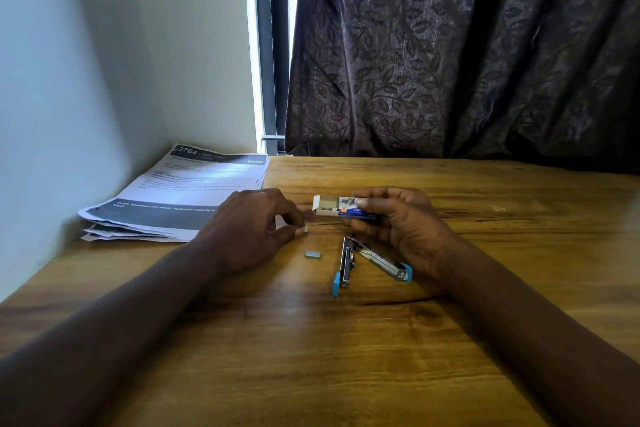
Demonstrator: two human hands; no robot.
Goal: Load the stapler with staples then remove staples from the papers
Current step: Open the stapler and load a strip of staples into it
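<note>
Fingertips, L: thumb + index of left hand pinched on small staple strip, held just above table; other fingers curled.
Fingertips, R: right hand wrapped around staple box, thumb on top, fingers under.
Box: inner tray slid out to L, end flap open; pale/dark contents inside, too blurred to ID.
Loose strip: second staple piece flat on table, btwn L hand and stapler.
Stapler: blue-tipped, hinged fully open in a V, below R hand, near wrist.
Papers: printed stack, far L corner by wall, well apart from stapler.
Bkgd: dark patterned curtain.
</note>
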